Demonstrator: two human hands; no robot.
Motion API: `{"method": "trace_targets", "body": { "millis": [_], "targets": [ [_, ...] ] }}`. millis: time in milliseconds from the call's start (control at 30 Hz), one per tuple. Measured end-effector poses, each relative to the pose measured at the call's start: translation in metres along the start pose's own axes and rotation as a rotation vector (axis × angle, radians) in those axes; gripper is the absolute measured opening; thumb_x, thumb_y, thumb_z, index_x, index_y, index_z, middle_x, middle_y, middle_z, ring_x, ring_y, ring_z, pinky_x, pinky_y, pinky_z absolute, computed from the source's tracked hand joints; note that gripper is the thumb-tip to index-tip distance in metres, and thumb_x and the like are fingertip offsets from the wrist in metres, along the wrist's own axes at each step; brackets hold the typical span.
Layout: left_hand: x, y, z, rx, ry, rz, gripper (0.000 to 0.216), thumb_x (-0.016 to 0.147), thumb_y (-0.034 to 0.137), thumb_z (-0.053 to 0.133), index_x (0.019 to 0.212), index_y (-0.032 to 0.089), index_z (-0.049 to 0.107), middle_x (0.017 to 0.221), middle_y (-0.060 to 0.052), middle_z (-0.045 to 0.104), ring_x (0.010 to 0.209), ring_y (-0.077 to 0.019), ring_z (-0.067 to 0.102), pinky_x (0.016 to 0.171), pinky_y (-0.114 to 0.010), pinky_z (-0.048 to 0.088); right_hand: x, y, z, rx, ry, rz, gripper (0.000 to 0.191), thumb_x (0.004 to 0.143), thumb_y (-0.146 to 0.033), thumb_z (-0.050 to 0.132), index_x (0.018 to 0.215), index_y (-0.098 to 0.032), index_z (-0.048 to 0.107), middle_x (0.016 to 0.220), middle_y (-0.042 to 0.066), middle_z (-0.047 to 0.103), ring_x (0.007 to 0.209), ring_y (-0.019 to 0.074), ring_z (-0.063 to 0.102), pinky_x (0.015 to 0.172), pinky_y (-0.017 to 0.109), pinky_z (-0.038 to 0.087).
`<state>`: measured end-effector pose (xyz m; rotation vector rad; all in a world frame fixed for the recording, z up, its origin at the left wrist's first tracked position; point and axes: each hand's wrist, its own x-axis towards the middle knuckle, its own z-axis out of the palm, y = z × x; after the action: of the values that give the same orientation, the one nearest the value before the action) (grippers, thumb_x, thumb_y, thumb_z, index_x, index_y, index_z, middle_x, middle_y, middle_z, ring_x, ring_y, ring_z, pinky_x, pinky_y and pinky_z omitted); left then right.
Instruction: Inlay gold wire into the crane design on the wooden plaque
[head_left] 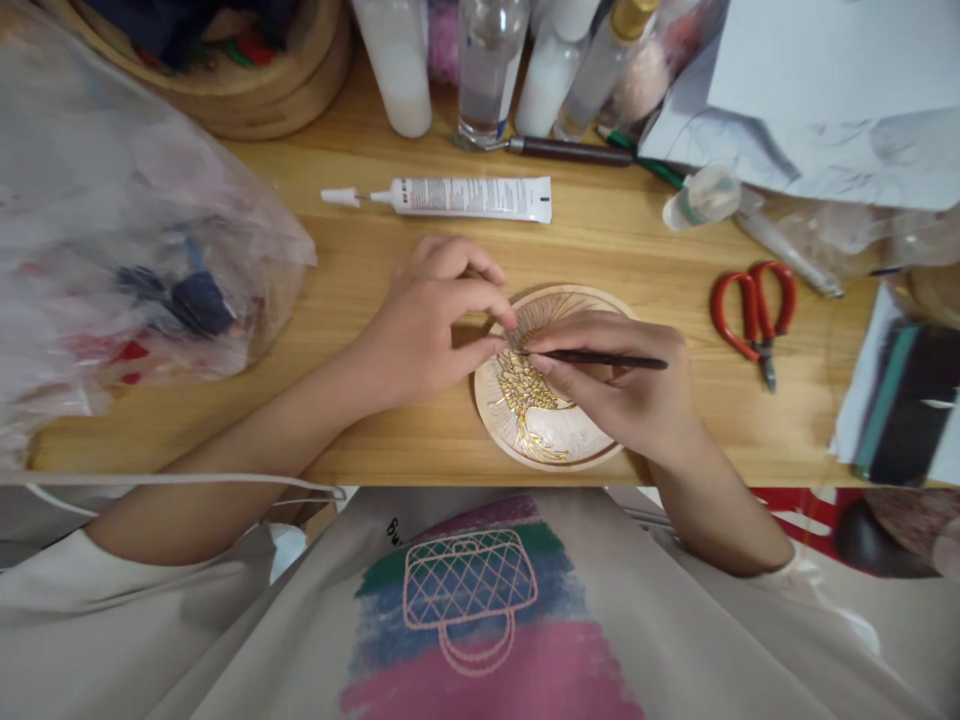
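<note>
While the right hand (630,400) holds a stick (615,361), the dish (574,438) holds wire (517,395).

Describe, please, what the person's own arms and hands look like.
The left hand and the right hand are bare: no gloves, rings or watch show. Both forearms are uncovered. Short cream sleeves end near the elbows, part of a cream shirt with a bag outline printed over green, blue and pink stripes.

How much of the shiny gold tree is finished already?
Done: the gold tree shows a trunk, roots and branches on the round disc. In hand: the right hand holds a thin dark tool at the crown, beside the left hand. Still to do: fingers hide the crown, so I can't tell; the disc beside the trunk is bare.
</note>
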<state>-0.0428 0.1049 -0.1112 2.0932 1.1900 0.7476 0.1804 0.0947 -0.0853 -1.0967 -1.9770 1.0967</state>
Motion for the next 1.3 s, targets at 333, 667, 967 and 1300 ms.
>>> {"method": "trace_targets", "body": {
  "millis": [333,667,967,1300],
  "targets": [
    [0.0004,-0.0009,-0.0005,-0.002,-0.012,-0.012,0.008,0.085,0.026,0.068,0.090,0.028,0.074,0.113,-0.004,0.066,0.114,-0.0285,0.057,0.102,-0.052,0.047,-0.0006,0.0010,0.0014,0.008,-0.033,-0.031,0.015,0.086,-0.011,0.073,0.089,-0.026,0.076,0.091,0.001,0.080,0.083,0.0180,0.076,0.078,0.031,0.064],
    [0.0010,-0.0012,-0.0012,0.010,-0.019,0.002,0.008,0.085,0.025,0.070,0.091,0.027,0.076,0.113,-0.004,0.066,0.112,-0.0274,0.056,0.101,-0.051,0.046,-0.0001,0.0009,0.0027,0.002,-0.024,-0.045,0.014,0.085,-0.010,0.074,0.089,-0.023,0.076,0.091,0.002,0.080,0.084,0.0160,0.076,0.080,0.028,0.064],
    [0.0004,0.0037,-0.0019,0.036,-0.029,-0.023,0.008,0.086,0.023,0.071,0.091,0.025,0.076,0.115,-0.005,0.065,0.116,-0.0283,0.056,0.103,-0.050,0.045,0.0003,0.0000,-0.0003,-0.006,-0.029,-0.020,0.015,0.085,-0.010,0.074,0.088,-0.025,0.077,0.091,0.001,0.080,0.084,0.0177,0.076,0.079,0.031,0.064],
    [0.0002,0.0030,-0.0045,0.042,-0.051,-0.002,0.007,0.089,0.024,0.071,0.094,0.024,0.076,0.115,-0.005,0.065,0.115,-0.0268,0.057,0.102,-0.049,0.046,0.0002,0.0010,-0.0006,0.015,-0.005,-0.017,0.015,0.085,-0.011,0.074,0.087,-0.025,0.077,0.087,0.001,0.079,0.081,0.0174,0.074,0.075,0.031,0.062]
  ]
}}
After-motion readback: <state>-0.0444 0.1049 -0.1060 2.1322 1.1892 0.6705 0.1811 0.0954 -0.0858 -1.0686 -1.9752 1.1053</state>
